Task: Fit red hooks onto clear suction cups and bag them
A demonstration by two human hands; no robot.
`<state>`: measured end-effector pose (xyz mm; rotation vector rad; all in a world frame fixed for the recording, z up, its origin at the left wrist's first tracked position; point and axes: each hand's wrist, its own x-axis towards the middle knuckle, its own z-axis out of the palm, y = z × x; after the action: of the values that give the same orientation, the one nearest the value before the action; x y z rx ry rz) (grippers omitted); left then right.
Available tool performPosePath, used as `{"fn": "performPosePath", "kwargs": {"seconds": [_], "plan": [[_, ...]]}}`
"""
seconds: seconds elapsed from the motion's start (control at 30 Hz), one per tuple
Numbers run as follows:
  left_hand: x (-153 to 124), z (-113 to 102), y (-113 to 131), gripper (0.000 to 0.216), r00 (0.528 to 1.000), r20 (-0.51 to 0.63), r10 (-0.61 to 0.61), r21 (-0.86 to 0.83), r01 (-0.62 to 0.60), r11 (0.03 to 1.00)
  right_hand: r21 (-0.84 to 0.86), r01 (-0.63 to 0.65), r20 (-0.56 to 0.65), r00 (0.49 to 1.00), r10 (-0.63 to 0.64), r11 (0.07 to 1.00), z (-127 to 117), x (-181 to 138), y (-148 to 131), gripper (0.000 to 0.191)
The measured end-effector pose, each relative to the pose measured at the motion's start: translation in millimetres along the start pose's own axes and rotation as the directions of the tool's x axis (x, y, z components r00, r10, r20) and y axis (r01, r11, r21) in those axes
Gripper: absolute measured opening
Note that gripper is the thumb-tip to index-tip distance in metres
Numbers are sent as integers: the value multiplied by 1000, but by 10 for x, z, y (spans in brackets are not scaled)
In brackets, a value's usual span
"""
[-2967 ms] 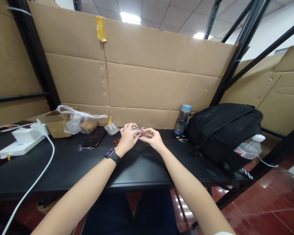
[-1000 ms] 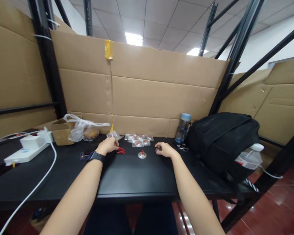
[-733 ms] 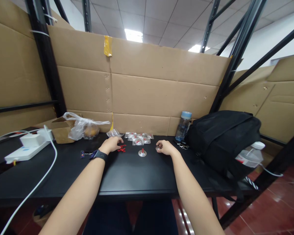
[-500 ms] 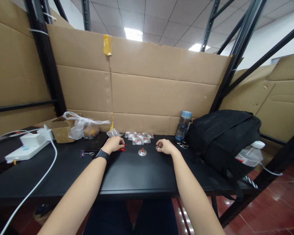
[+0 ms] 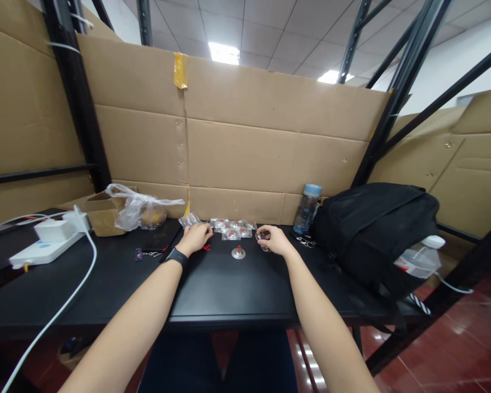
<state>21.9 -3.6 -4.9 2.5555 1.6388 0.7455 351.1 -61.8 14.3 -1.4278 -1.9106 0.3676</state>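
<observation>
A clear suction cup point(image 5: 259, 236) is pinched in the fingers of my right hand point(image 5: 273, 240), just above the black tabletop. A bit of another clear disc shows beneath that hand. My left hand point(image 5: 196, 238), with a dark watch on its wrist, has its fingertips closed on a small red piece whose shape I cannot make out. Under those fingers lie more small red pieces point(image 5: 205, 248). Between my hands a suction cup with a red top point(image 5: 238, 253) rests flat on the table. Behind it several similar cups lie in clear packets point(image 5: 232, 234).
At the right stand a water bottle point(image 5: 306, 208) and a black backpack point(image 5: 376, 234), with keys point(image 5: 305, 240) nearby. Leftward are a white power strip point(image 5: 45, 250), a cardboard box point(image 5: 104, 214), a plastic bag point(image 5: 137, 210) and a keychain point(image 5: 139, 254). Cardboard point(image 5: 237, 153) walls the back.
My left hand has risen slightly and moved right, off the red pieces, with a red piece at its fingertips. My right hand has lifted the suction cup and turned it.
</observation>
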Motion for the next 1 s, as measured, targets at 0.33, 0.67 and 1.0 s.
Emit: {"fn": "performPosePath", "kwargs": {"seconds": [0.33, 0.67, 1.0], "plan": [[-121, -215, 657, 4, 959, -267, 90, -289, -169, 942, 439, 172, -92, 985, -146, 882, 270, -22, -366, 36], [-174, -203, 901, 7, 947, -301, 113, -333, -215, 918, 686, 175, -106, 984, -142, 706, 442, -61, -550, 49], [-195, -117, 983, 8, 909, -400, 120, -292, -250, 923, 714, 141, -79, 990, -121, 686, 424, -97, -613, 52]]}}
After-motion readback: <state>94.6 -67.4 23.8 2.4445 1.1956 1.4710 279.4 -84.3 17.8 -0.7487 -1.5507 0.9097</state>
